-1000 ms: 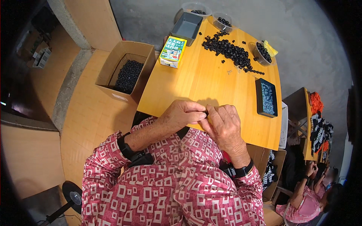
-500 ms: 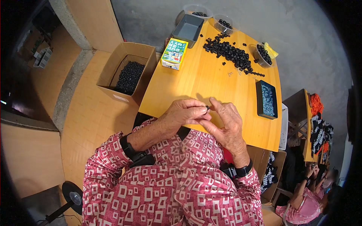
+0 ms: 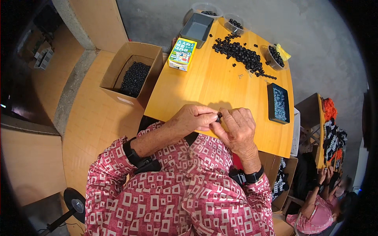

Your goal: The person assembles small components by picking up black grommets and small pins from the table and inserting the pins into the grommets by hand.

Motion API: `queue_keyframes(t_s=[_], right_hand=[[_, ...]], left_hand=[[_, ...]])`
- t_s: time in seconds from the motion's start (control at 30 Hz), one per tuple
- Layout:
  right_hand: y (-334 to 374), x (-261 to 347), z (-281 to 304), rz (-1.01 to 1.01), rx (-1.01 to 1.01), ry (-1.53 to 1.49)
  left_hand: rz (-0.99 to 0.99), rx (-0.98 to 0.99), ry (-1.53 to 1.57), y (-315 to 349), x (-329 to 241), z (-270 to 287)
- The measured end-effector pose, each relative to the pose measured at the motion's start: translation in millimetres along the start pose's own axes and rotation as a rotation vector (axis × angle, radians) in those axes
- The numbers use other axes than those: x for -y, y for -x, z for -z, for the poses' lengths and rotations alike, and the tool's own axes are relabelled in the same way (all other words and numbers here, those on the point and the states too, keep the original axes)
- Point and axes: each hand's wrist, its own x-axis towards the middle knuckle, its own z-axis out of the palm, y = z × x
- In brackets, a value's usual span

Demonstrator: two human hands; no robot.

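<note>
My left hand (image 3: 195,118) pinches a small black ring-like part (image 3: 219,117) between thumb and fingertips, just above the near edge of the yellow wooden table (image 3: 197,90). From the other side, the bent fingers and thumb of my right hand (image 3: 238,128) close on the same part. The fingers cover much of it, so its full shape is hidden. Beyond my hands a heap of similar black parts (image 3: 240,55) is spread over the table. A black tray (image 3: 271,103) full of small shiny pieces (image 3: 280,104) sits right of my right hand.
A yellow-and-green box (image 3: 182,54) and a grey bin (image 3: 197,29) stand at the far left. Clear tubs (image 3: 233,24) and a bowl (image 3: 275,58) hold black parts. A cardboard box (image 3: 130,74) of black parts is on the left. Another person (image 3: 315,208) sits at lower right.
My right fingers have curled in from a spread position and closed on the black part. My left hand still pinches it, moved barely rightward.
</note>
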Motion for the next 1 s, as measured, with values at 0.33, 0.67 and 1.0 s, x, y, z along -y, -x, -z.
queue_keyframes(t_s=[0.33, 0.67, 1.0], right_hand=[[-1, 0, 1, 0.073, 0.013, 0.017], [-3, 5, 2, 0.047, 0.106, 0.072], [-8, -7, 27, -0.109, 0.227, -0.289]], left_hand=[[-0.038, 0.004, -0.108, 2, -1, 0], [-0.078, -0.061, -0.152, 1, 3, 1], [0.021, 0.085, 0.063, 2, 1, 4]])
